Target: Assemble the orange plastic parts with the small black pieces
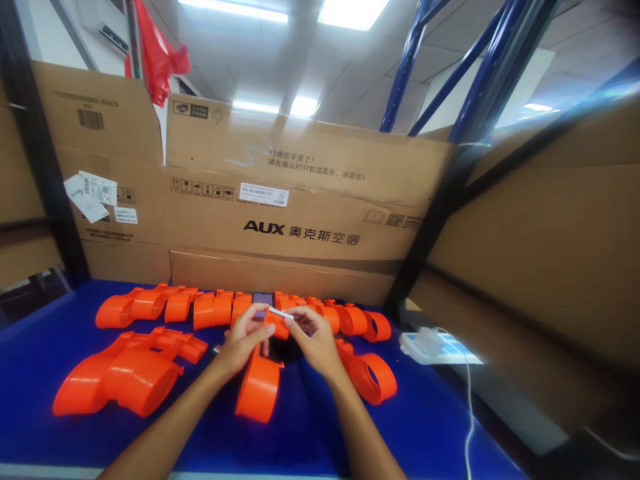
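Both hands meet over the middle of the blue table. My left hand (pixel 246 339) is closed on the left side of an orange plastic part (pixel 276 325), thumb on its face. From the other side my right hand (pixel 315 339) pinches the same part with thumb and forefinger. A narrow white strip (pixel 281 313) runs along its upper edge, between the fingertips; how it is fixed I cannot tell. Just below my left hand is an orange curved band (pixel 259 390); whether it joins the held part is hidden. A dark object behind the fingers is mostly covered.
Orange ring-shaped parts (pixel 213 310) line the table's back, with a small dark box (pixel 263 301) among them. More orange parts lie left (pixel 143 380) and right (pixel 375 379). A white power strip (pixel 440 348) with a cable sits right. Cardboard (pixel 300 200) walls the back beside dark posts.
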Tool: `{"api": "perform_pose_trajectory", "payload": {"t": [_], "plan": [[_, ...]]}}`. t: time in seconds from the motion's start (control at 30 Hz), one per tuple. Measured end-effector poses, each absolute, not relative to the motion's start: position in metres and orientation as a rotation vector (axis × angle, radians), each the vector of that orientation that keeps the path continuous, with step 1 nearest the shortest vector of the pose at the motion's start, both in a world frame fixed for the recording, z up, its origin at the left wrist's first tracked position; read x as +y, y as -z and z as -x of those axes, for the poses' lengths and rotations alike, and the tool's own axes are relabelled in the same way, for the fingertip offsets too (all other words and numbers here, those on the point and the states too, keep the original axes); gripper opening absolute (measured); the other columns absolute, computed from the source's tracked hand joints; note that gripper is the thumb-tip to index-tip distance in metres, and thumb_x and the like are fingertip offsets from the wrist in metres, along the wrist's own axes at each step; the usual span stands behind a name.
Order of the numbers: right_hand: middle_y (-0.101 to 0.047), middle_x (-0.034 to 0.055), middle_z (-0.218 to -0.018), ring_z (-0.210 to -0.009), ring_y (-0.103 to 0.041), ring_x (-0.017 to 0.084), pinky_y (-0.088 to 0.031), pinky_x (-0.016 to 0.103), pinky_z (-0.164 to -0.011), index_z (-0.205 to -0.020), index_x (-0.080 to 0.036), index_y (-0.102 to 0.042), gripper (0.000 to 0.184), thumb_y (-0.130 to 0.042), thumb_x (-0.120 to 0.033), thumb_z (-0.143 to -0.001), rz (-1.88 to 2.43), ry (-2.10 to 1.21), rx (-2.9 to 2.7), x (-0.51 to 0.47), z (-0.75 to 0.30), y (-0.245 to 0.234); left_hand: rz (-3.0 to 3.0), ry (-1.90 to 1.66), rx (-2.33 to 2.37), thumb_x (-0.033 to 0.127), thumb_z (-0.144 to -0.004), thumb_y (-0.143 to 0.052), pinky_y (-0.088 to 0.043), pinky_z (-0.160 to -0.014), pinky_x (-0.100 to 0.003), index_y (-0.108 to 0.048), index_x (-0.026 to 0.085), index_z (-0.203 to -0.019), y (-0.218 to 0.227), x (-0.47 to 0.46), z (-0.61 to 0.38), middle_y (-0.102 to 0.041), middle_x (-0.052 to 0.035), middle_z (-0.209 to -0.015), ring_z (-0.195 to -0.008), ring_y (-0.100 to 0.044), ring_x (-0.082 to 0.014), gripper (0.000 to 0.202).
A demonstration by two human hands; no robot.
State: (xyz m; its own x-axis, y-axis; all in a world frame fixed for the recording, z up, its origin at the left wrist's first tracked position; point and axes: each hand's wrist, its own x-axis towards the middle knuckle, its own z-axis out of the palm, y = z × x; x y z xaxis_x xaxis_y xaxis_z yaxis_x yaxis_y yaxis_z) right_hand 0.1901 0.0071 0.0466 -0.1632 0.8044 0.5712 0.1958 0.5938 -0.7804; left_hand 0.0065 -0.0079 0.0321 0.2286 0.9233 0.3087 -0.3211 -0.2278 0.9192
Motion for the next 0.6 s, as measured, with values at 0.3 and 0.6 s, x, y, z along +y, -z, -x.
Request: {"api": "perform_pose_trajectory", "payload": {"t": [0.3, 0.6], "plan": [[-0.065, 0.0034, -0.079, -0.063, -0.055, 0.015, -0.045, 0.026, -0.056, -0.092, -0.019, -0.07, 0.03, -0.069, -0.048, -0.086, 0.863, -0.619, -1.589, 0.01, -0.188, -0.046, -1.343, -1.332, 0.676, 0.041, -0.081, -0.072, -0.038, -0.05, -0.023, -0.049, 0.019, -0.126, -0.036, -0.01, -0.007, -0.059, 0.0051, -0.054, -0.046, -0.054, -0.0131, 0.055], [-0.063, 0.0027, -0.077, -0.069, -0.058, 0.018, -0.048, 0.028, -0.062, -0.087, -0.02, -0.063, 0.025, -0.065, -0.045, -0.086, 0.838, -0.581, -1.424, 0.013, -0.2, -0.049, -1.148, -1.447, 0.635, 0.039, -0.076, -0.074, -0.037, -0.044, -0.021, -0.056, 0.02, -0.118, -0.034, 0.008, 0.012, -0.06, 0.0041, -0.053, -0.041, -0.053, -0.012, 0.049]]}}
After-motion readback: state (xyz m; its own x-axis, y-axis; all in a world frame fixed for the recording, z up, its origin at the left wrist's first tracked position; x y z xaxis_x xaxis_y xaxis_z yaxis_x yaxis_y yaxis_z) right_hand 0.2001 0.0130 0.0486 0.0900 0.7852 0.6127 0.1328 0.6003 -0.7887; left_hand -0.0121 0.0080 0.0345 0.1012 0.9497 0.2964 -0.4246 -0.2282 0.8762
